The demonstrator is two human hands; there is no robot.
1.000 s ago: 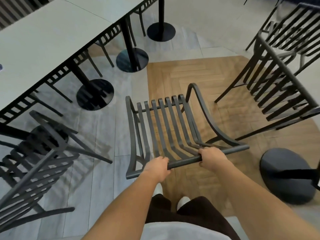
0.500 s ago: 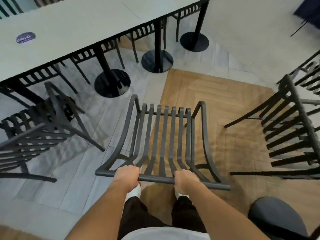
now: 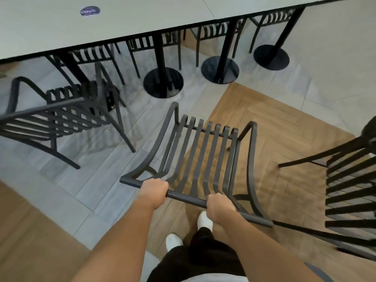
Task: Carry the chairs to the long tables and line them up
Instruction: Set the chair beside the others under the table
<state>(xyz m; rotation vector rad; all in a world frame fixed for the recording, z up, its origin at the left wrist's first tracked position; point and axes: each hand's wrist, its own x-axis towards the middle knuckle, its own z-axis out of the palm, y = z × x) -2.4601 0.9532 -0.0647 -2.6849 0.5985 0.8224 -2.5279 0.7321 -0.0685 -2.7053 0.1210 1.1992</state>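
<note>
Underfoot, the floor is split: pale grey plank tiles (image 3: pixel 87 192) run below the tables, and a warm brown herringbone wood patch (image 3: pixel 284 127) spreads to the right and behind. At the centre, a dark grey slatted metal chair (image 3: pixel 205 153) is held by its top back rail, its seat facing the tables and its curved arms at either side. The left hand (image 3: pixel 154 191) is curled tight round the rail near its left end; the right hand (image 3: pixel 219 206) is wrapped round the same rail further right. Whether the chair's feet touch the floor cannot be told.

Across the top runs a long pale grey table top (image 3: pixel 142 19) with a seam between two slabs and a small round dark sticker (image 3: pixel 90 11) on it. Black posts on round black disc bases (image 3: pixel 163 82) carry it, and more slatted chairs (image 3: pixel 154 42) are tucked under its far side. A second dark slatted chair (image 3: pixel 61 117) stands at an angle on the left, near the table edge. Another one (image 3: pixel 350 192) fills the right edge of the view, close beside the held chair. White shoes (image 3: pixel 205 220) and dark trousers (image 3: pixel 203 255) show below the arms.
</note>
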